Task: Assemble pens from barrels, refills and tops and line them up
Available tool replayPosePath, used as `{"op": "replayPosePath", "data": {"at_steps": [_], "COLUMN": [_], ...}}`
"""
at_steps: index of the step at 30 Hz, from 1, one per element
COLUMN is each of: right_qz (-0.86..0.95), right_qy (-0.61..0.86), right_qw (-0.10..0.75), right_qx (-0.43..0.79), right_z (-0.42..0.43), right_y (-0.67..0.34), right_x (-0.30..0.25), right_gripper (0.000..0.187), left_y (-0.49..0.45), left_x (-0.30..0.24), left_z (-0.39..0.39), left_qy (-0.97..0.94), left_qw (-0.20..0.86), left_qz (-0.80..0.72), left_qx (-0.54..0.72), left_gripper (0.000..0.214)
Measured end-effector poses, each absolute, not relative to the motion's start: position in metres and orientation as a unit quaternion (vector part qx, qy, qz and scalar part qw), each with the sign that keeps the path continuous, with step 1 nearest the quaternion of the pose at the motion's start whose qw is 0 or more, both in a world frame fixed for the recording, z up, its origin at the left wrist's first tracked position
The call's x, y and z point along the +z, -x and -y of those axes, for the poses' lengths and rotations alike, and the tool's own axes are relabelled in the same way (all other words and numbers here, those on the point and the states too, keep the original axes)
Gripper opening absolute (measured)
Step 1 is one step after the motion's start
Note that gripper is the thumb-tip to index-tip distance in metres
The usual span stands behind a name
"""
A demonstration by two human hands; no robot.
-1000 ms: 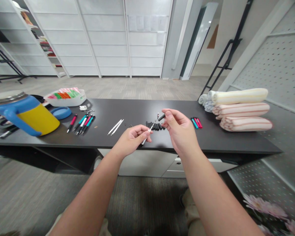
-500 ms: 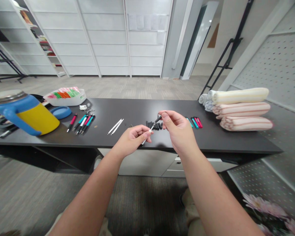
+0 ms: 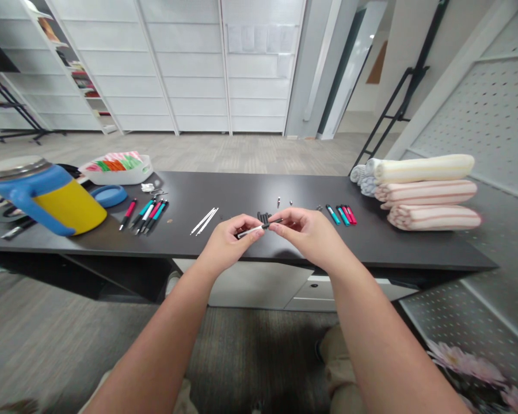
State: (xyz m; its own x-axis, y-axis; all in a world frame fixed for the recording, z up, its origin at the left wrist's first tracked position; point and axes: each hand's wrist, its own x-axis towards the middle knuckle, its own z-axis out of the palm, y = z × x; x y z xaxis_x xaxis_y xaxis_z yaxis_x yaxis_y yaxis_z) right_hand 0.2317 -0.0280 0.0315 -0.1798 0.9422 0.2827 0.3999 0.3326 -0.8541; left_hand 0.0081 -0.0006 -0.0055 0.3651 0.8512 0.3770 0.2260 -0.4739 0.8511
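My left hand (image 3: 229,241) is closed on a white pen barrel (image 3: 251,231) just above the front part of the desk. Closed fingers of my right hand (image 3: 311,233) pinch a slim black pen piece (image 3: 274,222), which lies in line with the barrel and meets its end. My fingers partly hide the join. Behind them, several short black grips (image 3: 264,216) lie in a row on the desk. Thin white refills (image 3: 204,221) rest left of my left hand. Teal and pink barrels (image 3: 343,214) lie beyond my right hand, and a small metal tip (image 3: 278,201) stands farther back.
Several pens (image 3: 149,216) lie on the left of the dark desk (image 3: 224,187). Near them are a blue and yellow jug (image 3: 64,201), its blue lid (image 3: 109,196) and a white basket (image 3: 125,175) of wrapped items. Rolled towels (image 3: 431,192) are stacked at the right.
My right hand has come down and leftward, bringing the black piece from a steep slant to nearly level with the white barrel. Small metal parts behind it have come into view.
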Motion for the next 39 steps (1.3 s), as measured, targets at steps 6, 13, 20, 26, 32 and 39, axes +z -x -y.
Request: {"op": "replayPosePath", "data": {"at_steps": [6, 13, 20, 26, 32, 39], "right_qz": [0.740, 0.809, 0.832, 0.821, 0.838, 0.830], "right_qy": [0.500, 0.501, 0.493, 0.493, 0.473, 0.489], "right_qw": [0.373, 0.282, 0.236, 0.246, 0.246, 0.237], "right_qx": [0.252, 0.126, 0.094, 0.152, 0.119, 0.129], "right_z": [0.029, 0.026, 0.023, 0.025, 0.023, 0.026], "right_y": [-0.235, -0.229, -0.228, -0.226, -0.224, -0.224], "right_x": [0.029, 0.025, 0.018, 0.013, 0.011, 0.010], "right_gripper": [0.020, 0.017, 0.027, 0.018, 0.009, 0.019], "left_y": [-0.004, 0.004, 0.006, 0.008, 0.008, 0.007], "left_x": [-0.002, -0.008, -0.005, -0.005, -0.007, -0.007], "left_z": [0.001, -0.004, -0.004, -0.004, -0.007, -0.007], "left_qy": [-0.797, -0.825, -0.838, -0.844, -0.853, -0.851], "left_qw": [0.259, 0.195, 0.186, 0.185, 0.178, 0.186], "left_qz": [-0.357, -0.347, -0.345, -0.348, -0.334, -0.339], "left_qx": [0.413, 0.401, 0.379, 0.363, 0.358, 0.355], "left_gripper": [0.019, 0.013, 0.011, 0.010, 0.007, 0.008]}}
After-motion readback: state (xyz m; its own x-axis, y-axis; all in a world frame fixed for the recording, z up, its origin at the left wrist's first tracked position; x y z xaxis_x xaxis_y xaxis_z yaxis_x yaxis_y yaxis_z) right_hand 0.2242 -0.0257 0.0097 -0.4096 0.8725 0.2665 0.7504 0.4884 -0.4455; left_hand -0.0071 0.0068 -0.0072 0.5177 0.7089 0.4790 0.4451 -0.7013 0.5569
